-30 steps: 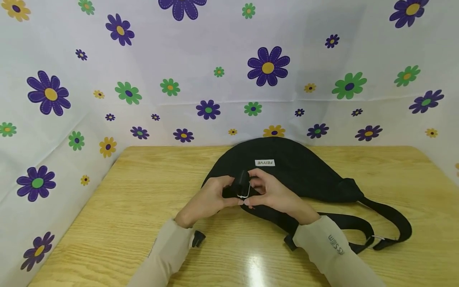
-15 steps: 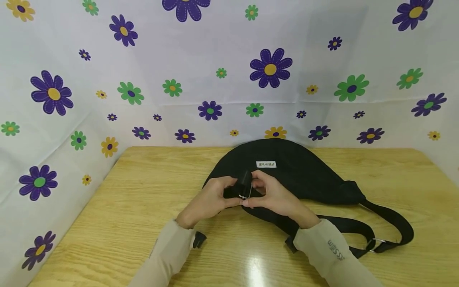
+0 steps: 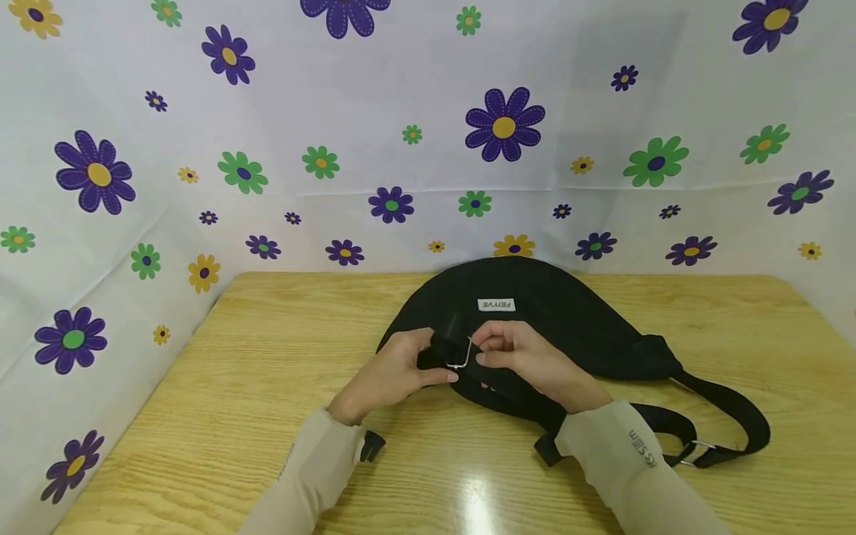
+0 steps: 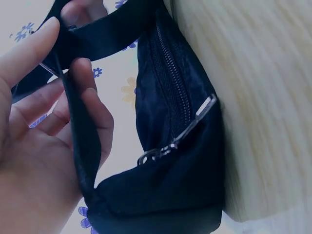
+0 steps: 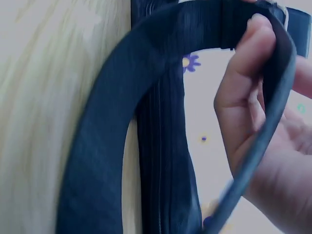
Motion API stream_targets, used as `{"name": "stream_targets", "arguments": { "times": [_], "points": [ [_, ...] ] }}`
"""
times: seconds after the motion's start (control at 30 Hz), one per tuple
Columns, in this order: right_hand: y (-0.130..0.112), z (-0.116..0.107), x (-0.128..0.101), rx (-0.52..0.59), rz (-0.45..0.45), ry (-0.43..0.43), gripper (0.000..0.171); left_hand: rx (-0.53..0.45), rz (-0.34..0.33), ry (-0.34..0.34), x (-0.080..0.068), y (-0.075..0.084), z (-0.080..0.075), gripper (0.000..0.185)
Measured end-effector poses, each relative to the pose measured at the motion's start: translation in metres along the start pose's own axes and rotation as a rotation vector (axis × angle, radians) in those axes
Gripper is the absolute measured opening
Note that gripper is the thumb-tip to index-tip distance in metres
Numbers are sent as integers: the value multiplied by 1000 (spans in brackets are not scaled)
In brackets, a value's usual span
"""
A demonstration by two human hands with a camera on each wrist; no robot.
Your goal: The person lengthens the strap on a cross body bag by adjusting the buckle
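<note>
A black sling bag point(image 3: 562, 334) with a white label lies at the back of the table. In front of it, my left hand point(image 3: 391, 368) holds its black strap beside a metal slider buckle point(image 3: 458, 365); thumb and fingers are on either side of the webbing. My right hand point(image 3: 528, 364) pinches the strap point(image 5: 102, 122) just right of the buckle, where the strap bends into a loop in the right wrist view. A zipper point(image 4: 175, 83) with a metal pull point(image 4: 202, 109) shows on the bag in the left wrist view. Some fingertips are hidden behind the strap.
The bag rests on a wooden table point(image 3: 221, 386) backed by a white cloth point(image 3: 281, 96) with printed flowers. Toward the right, more strap curves round to a second metal buckle point(image 3: 695, 449). A small black piece sits beside each sleeve cuff.
My right hand has shifted right, away from the buckle, so that a stretch of strap shows between them. My left hand stays nearly where it was, at the buckle.
</note>
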State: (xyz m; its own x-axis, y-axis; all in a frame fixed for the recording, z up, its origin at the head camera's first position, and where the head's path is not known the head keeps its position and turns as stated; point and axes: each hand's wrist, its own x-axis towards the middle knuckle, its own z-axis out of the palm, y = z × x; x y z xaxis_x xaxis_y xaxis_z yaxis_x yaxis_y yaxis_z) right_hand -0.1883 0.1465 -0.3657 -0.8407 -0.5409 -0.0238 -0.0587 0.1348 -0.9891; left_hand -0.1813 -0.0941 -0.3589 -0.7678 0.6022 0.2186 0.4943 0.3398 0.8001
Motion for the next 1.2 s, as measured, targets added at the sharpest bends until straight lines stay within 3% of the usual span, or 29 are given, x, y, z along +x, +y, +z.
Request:
{"name": "stream_targets", "arguments": {
  "times": [0.17, 0.3, 0.57, 0.73, 0.9, 1.0, 1.2],
  "points": [
    [-2, 9, 2, 59, -43, 50, 14, -51, 24, -28, 1, 1, 2, 28],
    [-3, 14, 3, 94, -46, 85, 17, -34, 24, -30, 1, 2, 3, 33],
    [-6, 21, 3, 101, -70, 191, 16, 116, 63, -6, 1, 2, 4, 27],
    [-5, 20, 1, 37, -97, 150, 26, 131, 38, 22, 0, 3, 4, 24],
    [-3, 24, 2, -65, -161, 73, 48, 180, 23, 25, 1, 5, 4, 25],
    [-4, 28, 3, -159, -171, 102, 56, 198, 29, 25, 1, 5, 4, 33],
    [-7, 33, 4, -265, -129, 176, 54, 201, 20, 42, 0, 4, 2, 34]
  ]
}}
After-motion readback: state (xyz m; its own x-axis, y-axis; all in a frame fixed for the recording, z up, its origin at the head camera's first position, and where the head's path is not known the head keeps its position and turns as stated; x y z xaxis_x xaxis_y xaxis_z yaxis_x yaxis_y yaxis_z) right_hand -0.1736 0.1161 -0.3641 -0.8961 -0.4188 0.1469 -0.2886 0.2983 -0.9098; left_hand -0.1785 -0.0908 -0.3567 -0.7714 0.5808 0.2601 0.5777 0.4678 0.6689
